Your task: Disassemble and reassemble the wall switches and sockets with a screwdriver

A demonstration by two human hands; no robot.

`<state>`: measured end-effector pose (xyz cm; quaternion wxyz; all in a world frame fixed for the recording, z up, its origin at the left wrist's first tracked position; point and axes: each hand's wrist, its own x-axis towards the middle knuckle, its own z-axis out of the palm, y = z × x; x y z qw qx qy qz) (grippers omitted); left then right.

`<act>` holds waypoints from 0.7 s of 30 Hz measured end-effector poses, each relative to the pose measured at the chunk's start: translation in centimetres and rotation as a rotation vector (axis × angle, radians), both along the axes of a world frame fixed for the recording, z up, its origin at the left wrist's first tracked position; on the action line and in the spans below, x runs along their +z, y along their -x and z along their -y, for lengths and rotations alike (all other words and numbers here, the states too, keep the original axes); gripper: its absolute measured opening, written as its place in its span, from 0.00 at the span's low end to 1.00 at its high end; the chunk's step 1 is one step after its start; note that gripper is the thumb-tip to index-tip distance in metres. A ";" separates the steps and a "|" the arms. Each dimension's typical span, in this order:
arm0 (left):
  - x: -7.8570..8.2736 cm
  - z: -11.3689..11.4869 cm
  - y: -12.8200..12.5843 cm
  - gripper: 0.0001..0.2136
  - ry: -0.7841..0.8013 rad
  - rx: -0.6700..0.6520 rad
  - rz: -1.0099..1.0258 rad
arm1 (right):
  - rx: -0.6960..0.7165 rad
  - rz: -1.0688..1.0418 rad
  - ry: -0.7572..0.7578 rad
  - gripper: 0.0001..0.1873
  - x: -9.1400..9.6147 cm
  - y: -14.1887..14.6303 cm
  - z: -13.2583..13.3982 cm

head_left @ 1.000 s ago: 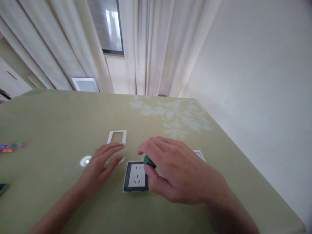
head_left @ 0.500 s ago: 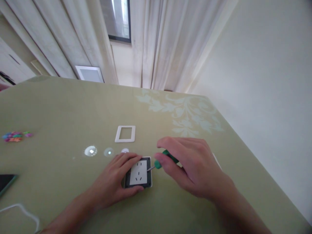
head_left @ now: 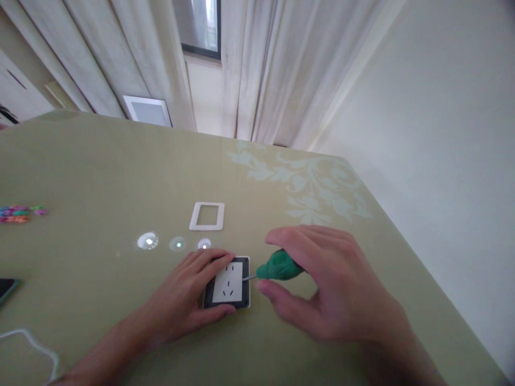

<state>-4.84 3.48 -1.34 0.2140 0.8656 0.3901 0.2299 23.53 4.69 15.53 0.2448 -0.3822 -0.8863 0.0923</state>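
A wall socket [head_left: 228, 284] with a white centre and dark border lies on the table. My left hand [head_left: 193, 292] grips it from the left, fingers over its far edge and thumb at the near one. From the right, my right hand [head_left: 325, 284] holds a green-handled screwdriver [head_left: 279, 266] almost level. The handle's back end rests in the palm, while thumb and forefinger stand off its front part. The metal tip meets the right side of the socket's white centre; the exact contact is too small to make out.
A white cover frame [head_left: 193, 217] lies beyond the socket on the green table [head_left: 120, 177]. Small colourful pieces [head_left: 18, 213], a dark phone-like device [head_left: 7, 289] and a white cable [head_left: 38, 348] are at the left. A wall [head_left: 450, 161] runs along the right side.
My right thumb and forefinger have spread apart, baring more of the green handle. The screwdriver's tip stays at the socket, and my left hand keeps its hold. The view has shifted slightly.
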 end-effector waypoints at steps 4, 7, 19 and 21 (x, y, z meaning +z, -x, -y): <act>0.5 -0.1 0.3 0.38 0.079 -0.015 0.028 | 0.023 0.008 0.005 0.09 0.1 0.0 0.0; 1.1 -0.4 1.1 0.42 0.195 -0.048 0.060 | 0.042 0.031 0.022 0.11 0.1 -0.1 0.0; 0.3 1.2 -1.7 0.41 0.222 0.002 0.115 | 0.086 -0.114 -0.121 0.04 -0.5 0.7 0.1; 0.3 1.4 -2.0 0.41 0.211 0.004 0.100 | 0.102 -0.075 -0.109 0.06 -0.8 1.1 -0.1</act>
